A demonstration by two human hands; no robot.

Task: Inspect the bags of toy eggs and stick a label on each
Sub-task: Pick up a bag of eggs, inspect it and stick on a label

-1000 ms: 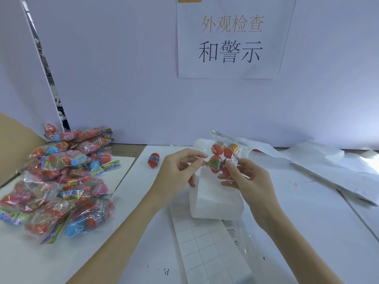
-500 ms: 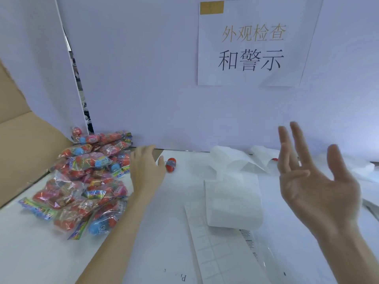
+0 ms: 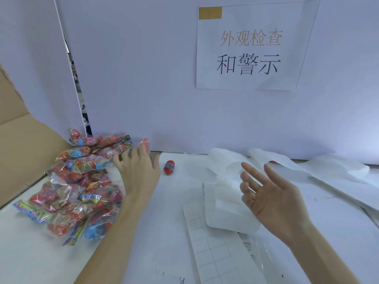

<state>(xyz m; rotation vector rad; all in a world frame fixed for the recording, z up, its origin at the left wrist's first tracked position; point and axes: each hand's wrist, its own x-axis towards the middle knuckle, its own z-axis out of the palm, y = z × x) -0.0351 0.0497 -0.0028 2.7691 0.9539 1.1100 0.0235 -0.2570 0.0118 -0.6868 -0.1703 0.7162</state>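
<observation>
Comparing against half a second ago, near to far:
Label sheet: the gridded backing sheet (image 3: 215,249) lies on the white table (image 3: 155,238) nearest the viewer, below the right hand and in the same spot as before.
Right hand: the right hand (image 3: 272,199) hangs above the table, palm up, fingers straight and spread, holding nothing; it sits lower and nearer the middle than a moment ago.
White paper: a curled strip of white paper (image 3: 223,201) lies just left of and under the right hand, unmoved.
Left hand: the left hand (image 3: 137,171) reaches further forward than before, fingers extended over the far right edge of the pile; whether the fingertips pinch a bag is too blurred to tell.
Bags of toy eggs: the pile of bags (image 3: 80,181) rests on the table left of the left hand, touching it at its right edge.
Loose egg: a single red toy egg (image 3: 169,167) lies just right of the left hand, apart from it.
Sign: a printed paper sign (image 3: 250,50) hangs on the wall beyond both hands.
</observation>
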